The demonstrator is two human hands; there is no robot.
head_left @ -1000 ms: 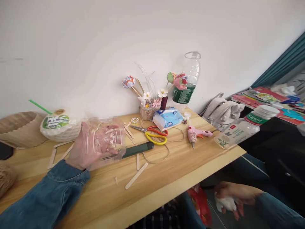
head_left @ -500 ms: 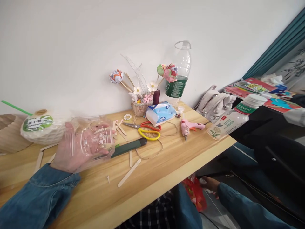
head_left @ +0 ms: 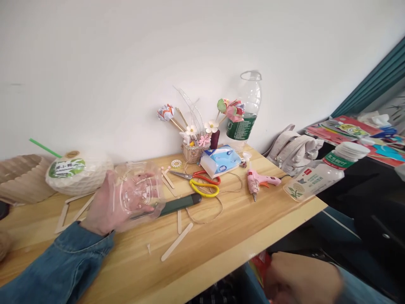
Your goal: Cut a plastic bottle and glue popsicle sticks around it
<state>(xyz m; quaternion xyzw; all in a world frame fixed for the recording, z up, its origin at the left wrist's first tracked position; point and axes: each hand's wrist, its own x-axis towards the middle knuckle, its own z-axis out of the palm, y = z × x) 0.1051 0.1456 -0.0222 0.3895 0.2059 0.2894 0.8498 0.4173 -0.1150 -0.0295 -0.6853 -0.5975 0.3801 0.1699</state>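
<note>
My left hand (head_left: pixel 126 198) is behind a clear plastic tray (head_left: pixel 139 192) at the left of the wooden table (head_left: pixel 221 245), its spread fingers seen through the plastic. A dark green utility knife (head_left: pixel 179 204) lies just right of the tray. My right hand (head_left: pixel 302 276) is low at the right, below the table's front edge and blurred by motion. Its fingers are mostly hidden. Part of a red bag (head_left: pixel 261 261) shows beside it.
Scissors (head_left: pixel 205 188), a pink glue gun (head_left: pixel 257 181), a tissue pack (head_left: pixel 220 160) and a flower basket (head_left: pixel 194 153) stand or lie mid-table. A bottle (head_left: pixel 327 171) leans at the right edge. A white coconut (head_left: pixel 79 171) sits at the left.
My right hand has come up and closer from the red bag. The view has shifted, so the table's things appear lower and further right. My left hand stays at the plastic tray.
</note>
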